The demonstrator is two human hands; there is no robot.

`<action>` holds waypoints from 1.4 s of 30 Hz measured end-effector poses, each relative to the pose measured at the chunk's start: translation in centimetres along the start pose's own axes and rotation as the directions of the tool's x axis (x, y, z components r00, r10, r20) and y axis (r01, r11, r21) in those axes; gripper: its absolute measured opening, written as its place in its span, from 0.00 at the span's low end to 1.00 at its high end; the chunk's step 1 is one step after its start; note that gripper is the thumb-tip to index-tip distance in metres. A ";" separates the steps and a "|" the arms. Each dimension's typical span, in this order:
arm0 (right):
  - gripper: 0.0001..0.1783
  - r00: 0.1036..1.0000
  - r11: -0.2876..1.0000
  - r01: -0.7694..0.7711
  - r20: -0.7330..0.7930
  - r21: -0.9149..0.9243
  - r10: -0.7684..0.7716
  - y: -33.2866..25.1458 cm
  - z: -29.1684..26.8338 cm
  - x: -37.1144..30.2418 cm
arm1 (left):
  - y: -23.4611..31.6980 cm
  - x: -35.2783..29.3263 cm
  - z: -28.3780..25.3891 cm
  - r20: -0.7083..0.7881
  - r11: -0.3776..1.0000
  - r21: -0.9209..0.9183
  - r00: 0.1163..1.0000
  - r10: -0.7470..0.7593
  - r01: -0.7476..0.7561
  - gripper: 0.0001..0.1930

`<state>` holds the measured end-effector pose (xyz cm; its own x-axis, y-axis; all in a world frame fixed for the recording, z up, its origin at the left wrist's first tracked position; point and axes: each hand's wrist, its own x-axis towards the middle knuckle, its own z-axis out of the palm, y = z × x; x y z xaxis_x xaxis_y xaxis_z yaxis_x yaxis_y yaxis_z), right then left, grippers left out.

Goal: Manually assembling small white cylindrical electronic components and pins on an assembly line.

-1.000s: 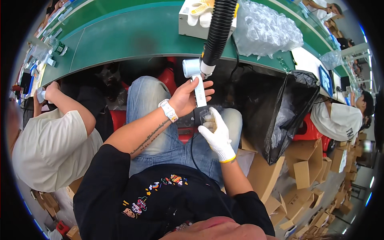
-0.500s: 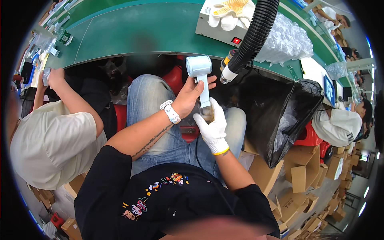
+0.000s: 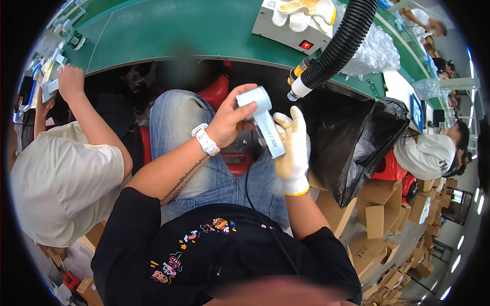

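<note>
My bare left hand (image 3: 232, 118) is closed round the head of a light blue handheld fan (image 3: 267, 130). The fan's cylindrical head points up and its flat, printed handle slants down to the right above my lap. Close against the handle's right side is my right hand (image 3: 292, 153), in a white knit glove with a yellow cuff. Its fingers stretch upward, apart, with the palm toward the handle; whether the palm touches it is hard to tell.
A black flexible hose (image 3: 339, 48) with a metal nozzle hangs ahead of my right hand. A grey box (image 3: 286, 31) bearing gloves stands on the green bench (image 3: 168, 30). At right are a black bag (image 3: 339, 148) and cartons (image 3: 380, 209). A co-worker (image 3: 71, 173) sits left.
The fan has tilted, its handle now slanting right with the printed side showing. My right hand has moved right and opened from the handle's lower end. My left grip has shifted onto the head.
</note>
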<state>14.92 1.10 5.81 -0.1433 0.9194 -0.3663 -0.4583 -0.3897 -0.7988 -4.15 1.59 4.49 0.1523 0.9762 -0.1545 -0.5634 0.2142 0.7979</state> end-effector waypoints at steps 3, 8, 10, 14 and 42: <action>0.42 0.984 0.986 -0.165 0.077 0.015 0.164 -1.0 1.2 -1.9 | 0.4 -0.5 -0.6 -0.024 0.992 -0.126 1.000 0.011 -0.013 0.33; 0.41 0.701 0.727 -0.637 0.585 0.256 0.409 -1.2 -2.4 -2.3 | 0.6 -0.5 0.2 -0.042 0.989 -0.121 0.996 0.083 -0.088 0.31; 0.40 0.708 0.699 -0.639 0.599 0.320 0.373 -1.0 -2.4 -2.2 | 0.5 -0.5 0.0 -0.044 0.991 -0.093 0.995 0.093 -0.096 0.30; 0.37 0.810 0.854 -0.468 0.495 0.225 0.314 -1.3 -2.3 -2.6 | 0.3 -0.2 -1.2 0.029 0.972 -0.005 0.971 0.237 -0.237 0.28; 0.47 0.829 0.360 0.559 0.496 -0.747 -0.258 -3.0 -1.3 -2.9 | 3.7 -1.8 -2.0 -0.003 0.948 0.217 0.971 -0.238 0.232 0.31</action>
<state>17.87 -0.53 8.61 -0.4355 0.8894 0.1391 0.4099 0.3334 -0.8490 -8.16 0.73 6.53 0.2794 0.8975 -0.3413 -0.3225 0.4225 0.8470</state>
